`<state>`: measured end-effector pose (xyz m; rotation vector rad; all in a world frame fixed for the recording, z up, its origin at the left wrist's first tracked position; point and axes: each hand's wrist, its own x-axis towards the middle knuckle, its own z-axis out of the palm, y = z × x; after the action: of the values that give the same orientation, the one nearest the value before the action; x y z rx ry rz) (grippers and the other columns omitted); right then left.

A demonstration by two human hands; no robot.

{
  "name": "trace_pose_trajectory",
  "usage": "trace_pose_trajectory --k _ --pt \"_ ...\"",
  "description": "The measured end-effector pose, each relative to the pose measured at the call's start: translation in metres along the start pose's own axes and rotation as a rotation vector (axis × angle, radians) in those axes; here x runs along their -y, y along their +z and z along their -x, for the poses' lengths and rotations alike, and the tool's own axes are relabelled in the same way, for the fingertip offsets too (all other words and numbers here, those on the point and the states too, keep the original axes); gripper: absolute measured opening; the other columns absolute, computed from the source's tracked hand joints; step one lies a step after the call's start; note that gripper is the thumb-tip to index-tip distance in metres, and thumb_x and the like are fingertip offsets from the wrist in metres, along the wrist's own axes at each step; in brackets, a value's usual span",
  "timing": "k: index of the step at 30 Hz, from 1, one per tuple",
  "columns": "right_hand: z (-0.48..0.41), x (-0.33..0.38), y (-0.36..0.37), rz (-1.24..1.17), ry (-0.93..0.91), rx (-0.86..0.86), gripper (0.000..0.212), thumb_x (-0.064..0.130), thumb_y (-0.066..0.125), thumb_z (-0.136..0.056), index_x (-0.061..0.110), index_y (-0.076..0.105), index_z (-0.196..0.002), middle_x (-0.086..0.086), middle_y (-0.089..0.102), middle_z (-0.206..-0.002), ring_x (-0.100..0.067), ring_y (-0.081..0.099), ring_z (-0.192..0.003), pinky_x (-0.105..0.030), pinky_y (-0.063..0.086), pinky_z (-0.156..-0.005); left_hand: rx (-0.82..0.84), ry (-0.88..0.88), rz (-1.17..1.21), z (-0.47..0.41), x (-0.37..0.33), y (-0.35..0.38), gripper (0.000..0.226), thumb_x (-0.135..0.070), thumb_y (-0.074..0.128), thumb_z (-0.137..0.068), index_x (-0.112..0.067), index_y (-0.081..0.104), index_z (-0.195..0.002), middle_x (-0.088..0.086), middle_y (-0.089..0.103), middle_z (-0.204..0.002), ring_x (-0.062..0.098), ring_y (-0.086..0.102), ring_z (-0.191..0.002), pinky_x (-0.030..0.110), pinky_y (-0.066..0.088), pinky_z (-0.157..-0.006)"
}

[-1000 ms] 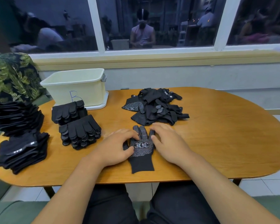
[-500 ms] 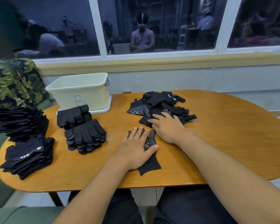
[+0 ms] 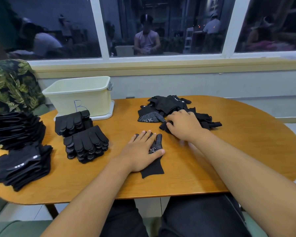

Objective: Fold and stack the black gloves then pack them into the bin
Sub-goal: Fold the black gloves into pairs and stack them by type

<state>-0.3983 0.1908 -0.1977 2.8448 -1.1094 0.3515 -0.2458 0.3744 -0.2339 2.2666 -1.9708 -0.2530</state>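
Observation:
A black dotted glove [image 3: 154, 164] lies flat near the table's front edge, and my left hand [image 3: 141, 151] presses on it with straight fingers. My right hand [image 3: 183, 124] is on the loose pile of black gloves [image 3: 171, 108] behind it, its fingers curled round a glove at the pile's near edge. Two stacks of folded gloves [image 3: 85, 142] sit left of centre, in front of the cream bin [image 3: 79, 96]. The bin looks empty as far as its inside shows.
Two taller stacks of black gloves [image 3: 19, 147] stand at the table's left end, beside a leaf-patterned cushion [image 3: 12, 86]. The oval wooden table [image 3: 237, 151] runs up to a wall under a window. The bin stands on its white lid.
My right hand left the flat glove and reached back to the loose pile, where it now grips a glove. My left hand slid onto the flat glove and holds it down.

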Motion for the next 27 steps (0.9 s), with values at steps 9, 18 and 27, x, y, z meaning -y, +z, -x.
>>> trace_pose_trajectory --k 9,18,27 --pt "0.009 -0.001 0.022 -0.117 -0.027 -0.056 0.038 0.035 0.049 -0.108 0.030 0.062 -0.143 0.005 0.057 -0.150 -0.021 0.048 -0.141 -0.050 0.040 -0.117 0.080 0.213 -0.028 0.019 -0.003 0.000 0.074 -0.082 0.023 -0.100 -0.052 0.007 -0.166 -0.021 -0.006 -0.175 0.001 -0.014 -0.160 0.046 -0.007 -0.132" --pt "0.079 -0.049 0.019 -0.288 0.263 -0.352 0.044 0.031 0.061 -0.099 0.033 0.058 -0.144 0.009 0.051 -0.153 -0.018 0.040 -0.147 -0.053 0.039 -0.121 0.096 0.234 -0.080 0.021 -0.008 -0.001 0.082 -0.087 0.022 -0.097 -0.051 -0.005 -0.166 -0.020 -0.016 -0.174 0.003 -0.021 -0.159 0.048 -0.008 -0.132" --pt "0.084 -0.059 0.020 -0.445 0.487 -0.363 0.024 0.021 0.065 -0.104 0.027 0.069 -0.128 0.007 0.067 -0.126 -0.021 0.063 -0.116 -0.040 0.057 -0.091 0.007 0.256 0.049 0.023 -0.007 -0.001 0.080 -0.085 0.031 -0.098 -0.052 0.006 -0.166 -0.030 -0.007 -0.173 -0.010 -0.017 -0.156 0.039 -0.006 -0.133"
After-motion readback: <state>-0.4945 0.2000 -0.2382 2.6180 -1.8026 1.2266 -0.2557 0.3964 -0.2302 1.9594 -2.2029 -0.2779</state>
